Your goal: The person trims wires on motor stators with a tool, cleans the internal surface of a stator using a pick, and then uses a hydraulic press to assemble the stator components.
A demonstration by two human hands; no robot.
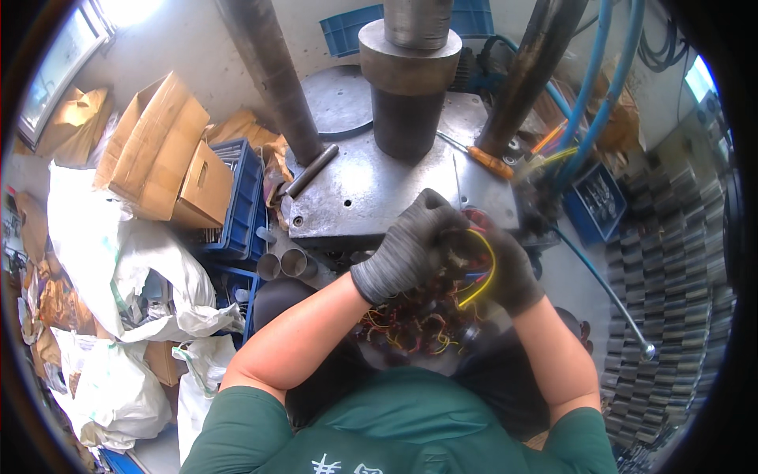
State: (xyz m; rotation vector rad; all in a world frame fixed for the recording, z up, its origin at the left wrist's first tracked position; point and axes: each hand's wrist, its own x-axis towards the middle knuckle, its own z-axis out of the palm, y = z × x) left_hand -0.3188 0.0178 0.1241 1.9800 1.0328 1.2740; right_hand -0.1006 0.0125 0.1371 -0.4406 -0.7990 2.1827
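My left hand point(414, 246), in a dark grey glove, is closed at the near edge of the press plate, its fingers curled. Facing it, my gloved right hand point(512, 265) is closed around a round part with coloured lead wires. A reddish edge of that wired part point(476, 216) shows between the hands; the rest is mostly hidden by the gloves. From it a yellow wire point(493, 265) bows out and down beside my right palm. What exactly my left fingers pinch is hidden. Below, between my knees, lies a pile of similar wired parts point(426, 325).
A steel press ram point(407, 103) stands over the metal plate point(371, 197). On the plate lie a steel rod point(313, 171) and an orange-handled screwdriver point(491, 163). Cartons point(154, 150), blue crates and white sacks point(110, 387) crowd the left. Stacked metal pieces point(663, 316) line the right.
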